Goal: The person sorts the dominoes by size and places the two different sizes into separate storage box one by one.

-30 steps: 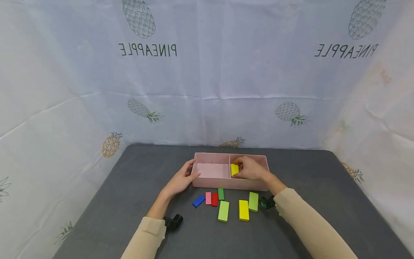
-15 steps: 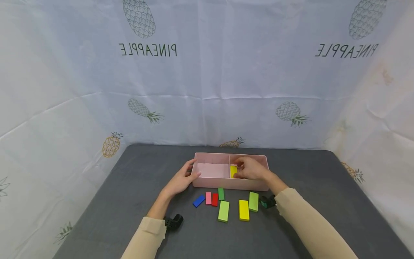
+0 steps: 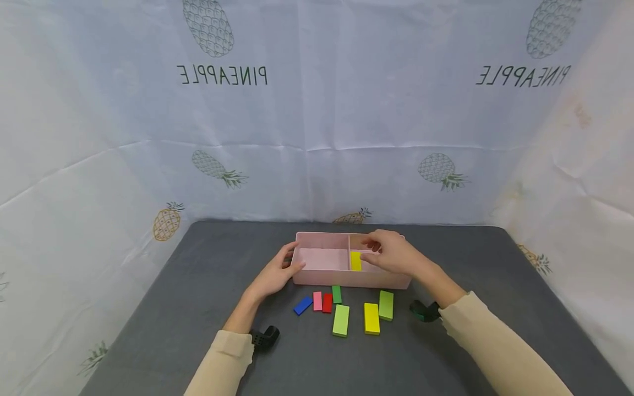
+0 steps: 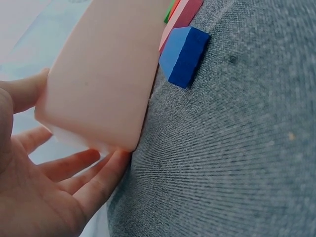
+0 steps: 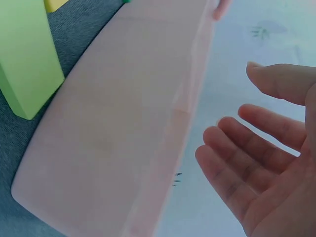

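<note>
A pink box (image 3: pixel 322 278) with two compartments lies lengthwise across the dark table. At its left end rests my left hand (image 3: pixel 275 275); the fairly straight fingers touch the end wall and the thumb lies at the rim, as the left wrist view shows. A yellow block (image 3: pixel 355 261) sits in the right compartment, against the divider (image 3: pixel 349 247). My right hand (image 3: pixel 393 253) hovers over that compartment, just right of this block. Its fingers are loosely bent and apart, with nothing between them in the right wrist view.
In front of the box lie a blue block (image 3: pixel 303 305), a pink block (image 3: pixel 317 301), a red block (image 3: pixel 327 303), a dark green block (image 3: pixel 337 294), two light green blocks (image 3: pixel 340 320) and a yellow block (image 3: pixel 372 319). A pineapple-print cloth (image 3: pixel 307 121) hangs behind.
My right hand has let go of the yellow block, which moved down against the divider, and has drawn up and right. My left hand stays at the box end. The head view shifted slightly.
</note>
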Action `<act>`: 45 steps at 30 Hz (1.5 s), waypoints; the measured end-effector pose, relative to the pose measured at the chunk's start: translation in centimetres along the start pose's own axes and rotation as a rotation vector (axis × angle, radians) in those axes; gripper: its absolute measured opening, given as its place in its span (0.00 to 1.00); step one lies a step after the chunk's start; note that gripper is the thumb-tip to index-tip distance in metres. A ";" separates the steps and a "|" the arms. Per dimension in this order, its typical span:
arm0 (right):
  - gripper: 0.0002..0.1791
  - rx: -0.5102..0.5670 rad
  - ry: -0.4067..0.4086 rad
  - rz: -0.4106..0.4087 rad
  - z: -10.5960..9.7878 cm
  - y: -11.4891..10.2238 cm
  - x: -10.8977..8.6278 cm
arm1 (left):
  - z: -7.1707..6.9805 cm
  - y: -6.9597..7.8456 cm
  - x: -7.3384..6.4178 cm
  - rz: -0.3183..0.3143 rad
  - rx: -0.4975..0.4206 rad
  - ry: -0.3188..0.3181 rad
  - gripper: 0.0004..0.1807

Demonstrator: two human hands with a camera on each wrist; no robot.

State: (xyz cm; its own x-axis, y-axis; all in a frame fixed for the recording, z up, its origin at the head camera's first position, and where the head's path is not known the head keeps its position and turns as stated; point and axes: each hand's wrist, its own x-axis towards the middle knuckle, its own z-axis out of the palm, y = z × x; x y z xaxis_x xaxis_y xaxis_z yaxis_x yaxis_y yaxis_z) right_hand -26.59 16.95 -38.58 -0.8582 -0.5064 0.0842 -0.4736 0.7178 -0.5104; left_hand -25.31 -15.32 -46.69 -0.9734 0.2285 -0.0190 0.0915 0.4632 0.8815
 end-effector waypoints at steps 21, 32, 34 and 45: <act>0.18 -0.246 0.080 0.010 -0.1 -2.2 -5.5 | -0.1 -0.1 0.0 0.025 -0.030 -0.018 0.41; 0.20 -0.282 0.045 0.021 1.6 -1.2 -7.1 | 0.0 -0.2 0.0 0.027 -0.032 -0.019 0.41; 0.20 -0.288 0.038 0.033 1.9 -1.1 -7.3 | 0.0 -0.2 0.0 0.025 -0.029 -0.018 0.40; 0.23 -0.306 -0.016 0.100 3.6 -0.7 -8.0 | 0.0 0.0 -0.1 0.020 -0.014 -0.018 0.40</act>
State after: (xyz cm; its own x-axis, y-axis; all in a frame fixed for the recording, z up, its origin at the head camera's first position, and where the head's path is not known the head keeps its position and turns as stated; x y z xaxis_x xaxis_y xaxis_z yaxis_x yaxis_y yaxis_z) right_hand -18.67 18.75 -41.96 -0.9013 -0.4321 0.0318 -0.4270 0.8735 -0.2338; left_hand -25.20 -15.33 -46.66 -0.9675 0.2528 -0.0094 0.1079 0.4463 0.8883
